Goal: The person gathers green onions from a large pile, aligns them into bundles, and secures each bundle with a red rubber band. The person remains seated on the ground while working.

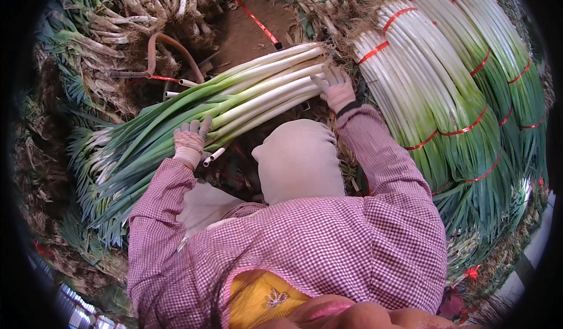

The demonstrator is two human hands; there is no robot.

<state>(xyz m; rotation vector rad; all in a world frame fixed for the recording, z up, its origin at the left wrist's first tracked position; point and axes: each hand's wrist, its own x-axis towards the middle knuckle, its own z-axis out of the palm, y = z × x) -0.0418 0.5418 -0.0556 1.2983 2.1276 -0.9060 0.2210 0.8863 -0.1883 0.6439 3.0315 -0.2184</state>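
Across a low frame in front of me lies a loose row of long green onions (264, 82), white stalks to the right and green leaves to the left. My left hand (191, 140), in a thin light glove, rests with spread fingers on the near edge of the leaves. At the root end, my right hand (335, 87), gloved too, touches the white stalks with its fingers apart. Neither hand is closed around the stalks. A red tape (255, 17) runs from the frame's far side, and white tube ends (214, 157) stick out beside the onions.
Onion bundles (422, 65) tied with red tape lie stacked at the right. Untrimmed onions with dirty roots (110, 34) are heaped at the far left. A bent rusty metal bar (169, 38) rises beyond the leaves. Bare brown soil (237, 29) shows behind the row.
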